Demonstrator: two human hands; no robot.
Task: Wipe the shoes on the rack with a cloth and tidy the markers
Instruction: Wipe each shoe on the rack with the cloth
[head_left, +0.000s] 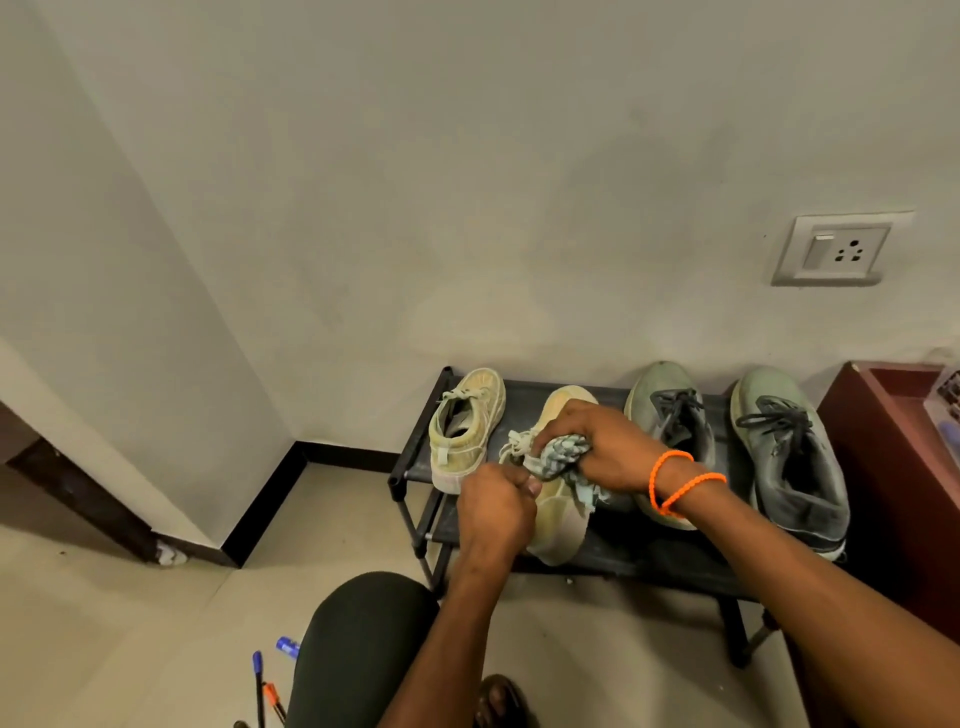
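A black shoe rack (613, 553) stands against the wall with two yellow sneakers and two grey-green sneakers on top. My right hand (602, 441) grips a bunched pale blue-green cloth (558, 457) and presses it on the second yellow sneaker (558, 525), near its laces. My left hand (496, 506) grips that sneaker's left side, fingers curled. The other yellow sneaker (465, 428) sits at the rack's left end. Several markers (270, 680) lie on the floor at the lower left, partly hidden by my knee.
Two grey-green sneakers with dark laces (670, 421) (789, 457) fill the rack's right half. A dark red cabinet (898, 467) stands to the right of the rack. A wall socket (836, 252) is above. My knee (358, 649) is in front of the rack.
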